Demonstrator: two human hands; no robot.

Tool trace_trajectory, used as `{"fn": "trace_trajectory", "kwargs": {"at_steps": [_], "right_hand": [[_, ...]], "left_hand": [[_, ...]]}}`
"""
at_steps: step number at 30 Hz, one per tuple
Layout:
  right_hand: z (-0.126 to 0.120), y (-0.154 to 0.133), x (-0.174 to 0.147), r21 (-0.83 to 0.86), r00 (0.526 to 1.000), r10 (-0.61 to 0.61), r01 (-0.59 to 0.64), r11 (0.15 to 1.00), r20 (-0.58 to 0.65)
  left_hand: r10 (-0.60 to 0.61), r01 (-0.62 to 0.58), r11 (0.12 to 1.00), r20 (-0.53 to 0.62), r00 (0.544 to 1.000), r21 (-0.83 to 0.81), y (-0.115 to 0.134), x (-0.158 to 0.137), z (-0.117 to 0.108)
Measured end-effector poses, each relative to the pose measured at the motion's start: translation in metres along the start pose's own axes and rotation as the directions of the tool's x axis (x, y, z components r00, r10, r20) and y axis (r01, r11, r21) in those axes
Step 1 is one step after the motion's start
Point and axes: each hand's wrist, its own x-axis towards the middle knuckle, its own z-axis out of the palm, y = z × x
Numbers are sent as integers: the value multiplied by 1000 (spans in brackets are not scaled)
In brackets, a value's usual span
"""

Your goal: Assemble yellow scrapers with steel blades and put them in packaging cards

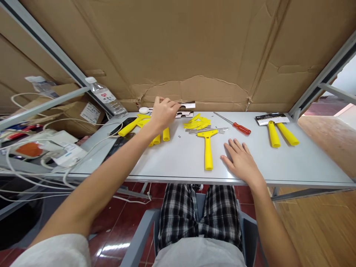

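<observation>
At the back of the white table my left hand (164, 113) is closed, fingertips at the edge of a black-and-white cardboard sleeve (190, 105); its grip is partly hidden. More sleeves (184, 114) lie just beneath. My right hand (240, 158) rests flat on the table, fingers spread, holding nothing. To its left lies a yellow T-shaped scraper (208, 150), handle toward me. Behind the scraper are thin metal blades (191, 131) and a pile of yellow plastic pieces (198, 122). Several yellow scraper handles (130, 127) lie left of and partly behind my left forearm.
A red-handled screwdriver (241, 128) lies behind my right hand. Two yellow scrapers with sleeves on their heads (274, 133) lie at the right. A plastic bottle (107, 97), white cables (66, 168) and a cardboard box (80, 111) crowd the left. Cardboard (191, 48) walls the back.
</observation>
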Motion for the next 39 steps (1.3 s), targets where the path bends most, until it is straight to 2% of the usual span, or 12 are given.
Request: {"fn": "trace_trajectory", "kwargs": {"at_steps": [3,5,7,9,12,15,21,27,31,35,39], "right_hand": [[3,1,0,20,1000,-2,2,1000,-21],[4,1,-1,40,998,-10,12,999,-55],[5,2,-1,75,994,-18,26,997,-109],[4,2,0,145,984,-11,37,989,-177],[0,0,3,315,966,41,43,948,-256],[-5,-6,7,437,965,84,34,899,-248],[-11,-6,13,627,988,118,-28,779,-103],[-7,0,7,724,971,173,1,689,-165],[-7,-2,4,738,969,150,45,673,-195],[-9,-3,3,708,953,114,127,695,-282],[-10,-4,1,686,938,116,151,711,-327]], "left_hand": [[103,-98,994,-123,987,44,43,-48,-6],[221,-209,975,-214,952,75,76,-81,-7],[295,-282,956,-242,925,84,106,-108,-5],[318,-308,948,-249,915,78,129,-123,-2],[325,-317,946,-233,916,72,146,-129,5],[322,-323,946,-205,924,29,151,-127,13],[285,-306,950,-225,932,-66,151,-126,19],[257,-292,950,-251,933,-114,154,-129,18],[255,-294,946,-249,934,-134,155,-131,16],[263,-308,940,-261,929,-146,155,-131,15],[273,-322,935,-275,922,-149,155,-131,15]]}}
